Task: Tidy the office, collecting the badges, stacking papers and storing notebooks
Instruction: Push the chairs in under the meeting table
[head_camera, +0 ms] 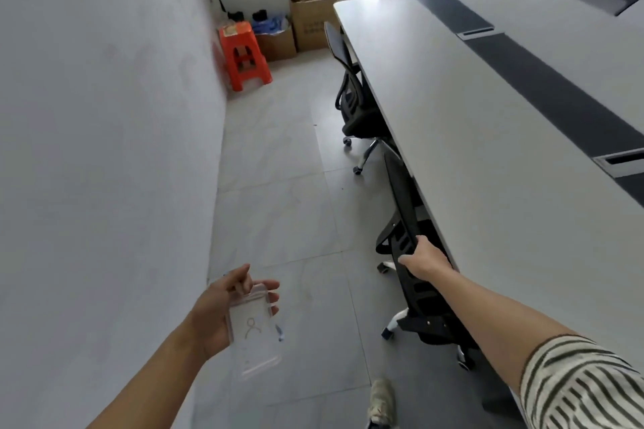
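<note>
Left hand (226,310) is palm-up over the tiled floor (278,212), near the grey wall (104,115). It holds a clear badge holder (254,324), which lies across the partly curled fingers with its top edge under the thumb. The card inside bears an outline figure of a person. A small blue piece (280,335) hangs at the holder's right edge; what it is cannot be told. The holder's lower end projects past the palm and is blurred. Right hand (423,258), on an arm in a striped sleeve (575,387), grips the top edge of the backrest of a black office chair (418,292), fingers curled over the rim. That chair stands against the near long edge of a grey conference table (453,122) with a dark strip running down its middle. A second office chair (352,97) is tucked at the same edge farther along. In the far corner an orange plastic stool (244,56) stands against the wall, just beside open cardboard boxes (313,21) holding mixed items. A light shoe (381,400) shows at the bottom of the view.
</note>
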